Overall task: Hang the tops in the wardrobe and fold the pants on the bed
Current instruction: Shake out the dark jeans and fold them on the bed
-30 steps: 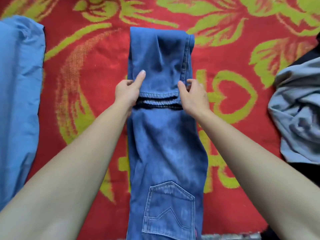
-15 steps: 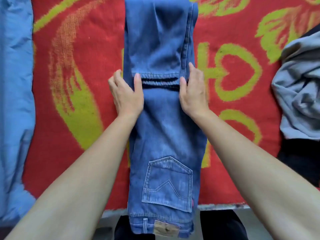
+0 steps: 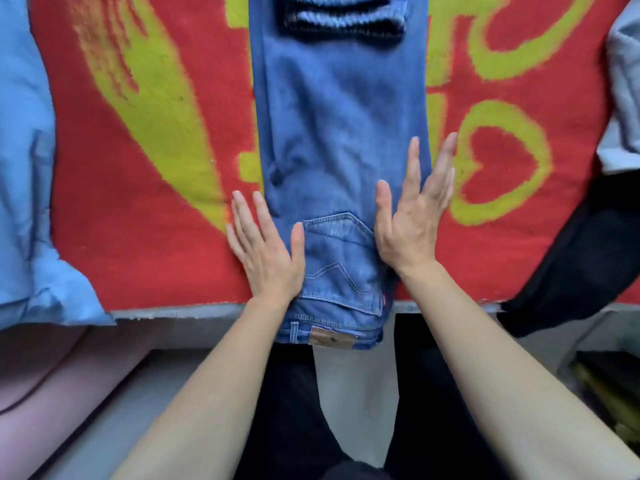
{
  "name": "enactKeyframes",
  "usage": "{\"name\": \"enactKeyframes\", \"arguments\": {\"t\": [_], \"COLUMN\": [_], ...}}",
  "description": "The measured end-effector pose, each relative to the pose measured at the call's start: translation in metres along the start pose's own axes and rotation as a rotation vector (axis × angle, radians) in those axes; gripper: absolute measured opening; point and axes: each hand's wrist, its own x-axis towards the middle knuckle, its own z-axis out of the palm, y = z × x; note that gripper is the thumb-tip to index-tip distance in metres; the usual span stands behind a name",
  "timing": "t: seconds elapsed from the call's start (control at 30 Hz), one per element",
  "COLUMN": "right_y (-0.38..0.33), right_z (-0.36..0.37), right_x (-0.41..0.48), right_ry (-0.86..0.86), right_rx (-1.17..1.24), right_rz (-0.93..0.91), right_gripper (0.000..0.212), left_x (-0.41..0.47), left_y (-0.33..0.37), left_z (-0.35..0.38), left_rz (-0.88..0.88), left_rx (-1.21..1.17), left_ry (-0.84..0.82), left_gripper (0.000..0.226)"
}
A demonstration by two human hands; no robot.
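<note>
Bed (image 3: 173,311) topped with red blanket (image 3: 156,244), yellow-green pattern. Blue jeans (image 3: 339,133) lie down the middle, waistband overhanging near edge. Light blue garment (image 3: 24,168) left, grey garment (image 3: 623,98) far right, black garment (image 3: 581,254) near right.

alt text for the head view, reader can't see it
A person's left hand and right hand lie flat, fingers straight, along either edge of blue jeans beside the back pocket, on a red and yellow-green blanket. A light blue garment lies left, a grey garment and a dark garment right.
</note>
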Motion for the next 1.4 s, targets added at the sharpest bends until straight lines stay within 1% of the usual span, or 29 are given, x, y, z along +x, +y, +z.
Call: {"name": "enactKeyframes", "arguments": {"t": [0.03,0.07,0.1,0.13,0.17,0.3,0.37,0.43,0.5,0.57,0.6,0.67,0.73,0.77,0.8,0.83,0.93,1.0,1.07,1.13,1.17,1.2,1.23,1.27,1.3,1.33,1.37,1.4], "right_y": [0.004,0.008,0.014,0.019,0.024,0.027,0.027,0.023,0.012,-0.004,-0.012,-0.027,-0.039,-0.043,-0.046,-0.048,-0.047,-0.045,-0.042,-0.041,-0.041,-0.041,-0.04,-0.039,-0.037,-0.034,-0.032,-0.031], "right_z": [-0.001,-0.001,0.001,0.002,0.003,0.0,-0.007,-0.014,-0.02,-0.023,-0.024,-0.023,-0.019,-0.016,-0.013,-0.012,-0.005,-0.002,0.0,0.0,0.0,0.0,0.0,-0.002,-0.004,-0.008,-0.011,-0.017], "right_x": [-0.016,-0.032,-0.048,-0.061,-0.069,-0.061,-0.042,-0.009,0.037,0.088,0.114,0.164,0.204,0.218,0.229,0.237,0.245,0.243,0.238,0.236,0.235,0.234,0.236,0.24,0.247,0.256,0.269,0.283], "right_ry": [-0.019,-0.094,-0.204,-0.304,-0.354,-0.312,-0.248,-0.19,-0.171,-0.181,-0.179,-0.191,-0.262,-0.286,-0.311,-0.32,-0.254,-0.208,-0.186,-0.177,-0.189,-0.232,-0.301,-0.397,-0.508,-0.601,-0.654,-0.657], "right_rx": [-0.024,-0.08,-0.145,-0.194,-0.222,-0.194,-0.144,-0.068,0.02,0.164,0.245,0.359,0.473,0.503,0.497,0.471,0.397,0.358,0.367,0.447,0.533,0.631,0.713,0.747,0.716,0.628,0.513,0.392], "right_rz": [-0.062,-0.13,-0.178,-0.196,-0.193,-0.174,-0.183,-0.163,-0.085,0.074,0.166,0.353,0.54,0.601,0.624,0.627,0.602,0.532,0.436,0.381,0.387,0.418,0.465,0.512,0.539,0.533,0.495,0.442], "right_gripper": [0.064,0.064,0.064,0.064,0.064,0.059,0.046,0.032,0.03,0.029,0.028,0.031,0.034,0.044,0.052,0.053,0.036,0.025,0.026,0.033,0.036,0.036,0.032,0.026,0.021,0.017,0.013,0.013], "left_x": [-0.023,-0.042,-0.055,-0.062,-0.064,-0.054,-0.038,-0.002,0.05,0.109,0.138,0.191,0.238,0.257,0.272,0.283,0.295,0.293,0.292,0.286,0.281,0.275,0.268,0.261,0.256,0.254,0.257,0.263], "left_y": [-0.002,-0.005,-0.009,-0.012,-0.013,-0.006,-0.001,0.012,0.033,0.06,0.076,0.107,0.133,0.142,0.148,0.15,0.146,0.141,0.135,0.134,0.134,0.134,0.132,0.129,0.124,0.12,0.117,0.117], "left_z": [0.004,0.009,0.014,0.017,0.018,0.007,-0.004,-0.017,-0.034,-0.054,-0.063,-0.075,-0.077,-0.076,-0.074,-0.073,-0.066,-0.064,-0.067,-0.076,-0.078,-0.079,-0.078,-0.074,-0.071,-0.069,-0.07,-0.074], "left_rz": [0.014,0.023,0.014,-0.004,-0.02,-0.032,-0.06,-0.09,-0.065,0.012,0.023,-0.061,-0.251,-0.36,-0.453,-0.52,-0.581,-0.595,-0.551,-0.487,-0.441,-0.378,-0.308,-0.248,-0.22,-0.215,-0.229,-0.254], "left_rx": [0.037,0.08,0.116,0.134,0.137,0.131,0.054,-0.031,-0.106,-0.247,-0.338,-0.471,-0.553,-0.594,-0.644,-0.695,-0.772,-0.839,-0.912,-0.916,-0.894,-0.837,-0.752,-0.635,-0.521,-0.449,-0.408,-0.372], "left_ry": [-0.042,-0.083,-0.114,-0.132,-0.145,-0.159,-0.099,-0.01,0.086,0.135,0.139,0.15,0.104,0.067,0.042,0.026,0.0,0.039,0.121,0.205,0.247,0.254,0.212,0.127,0.017,-0.084,-0.134,-0.131], "left_gripper": [0.067,0.064,0.063,0.062,0.062,0.061,0.052,0.04,0.036,0.035,0.035,0.038,0.05,0.059,0.065,0.069,0.063,0.046,0.019,0.017,0.017,0.021,0.026,0.031,0.035,0.037,0.038,0.037]}}
